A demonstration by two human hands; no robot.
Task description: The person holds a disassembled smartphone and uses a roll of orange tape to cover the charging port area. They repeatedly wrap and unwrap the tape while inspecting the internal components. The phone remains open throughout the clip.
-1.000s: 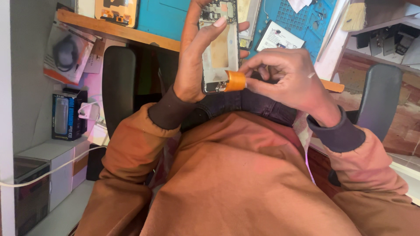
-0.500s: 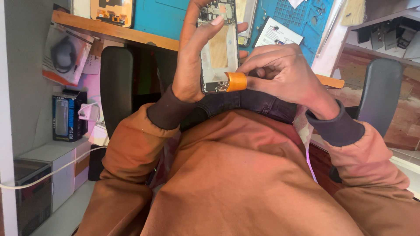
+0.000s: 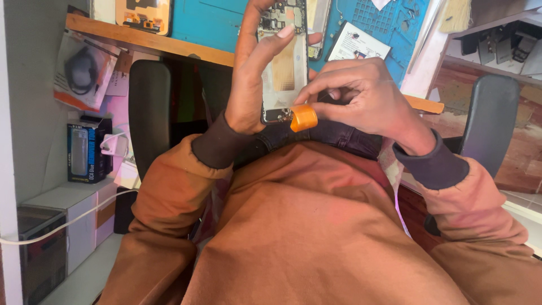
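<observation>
While the wooden-edged bench point(image 3: 169, 46) carries a blue perforated work mat point(image 3: 389, 28), a red-and-white blister package point(image 3: 84, 70) hangs on the wall at left above a dark upright box point(image 3: 84, 155). A white card point(image 3: 355, 46) lies on the mat. Left hand point(image 3: 254, 85) grips the opened back-less phone point(image 3: 284, 68), held upright above the lap and slightly higher than before; right hand point(image 3: 361, 96) fingers point(image 3: 322, 93) pinch an orange tape roll point(image 3: 303, 118) at its lower edge.

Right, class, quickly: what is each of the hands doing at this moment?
Left hand: closed around the opened phone with exposed circuit board.
Right hand: fingers pinched on the small orange strip at the phone's lower end.
</observation>
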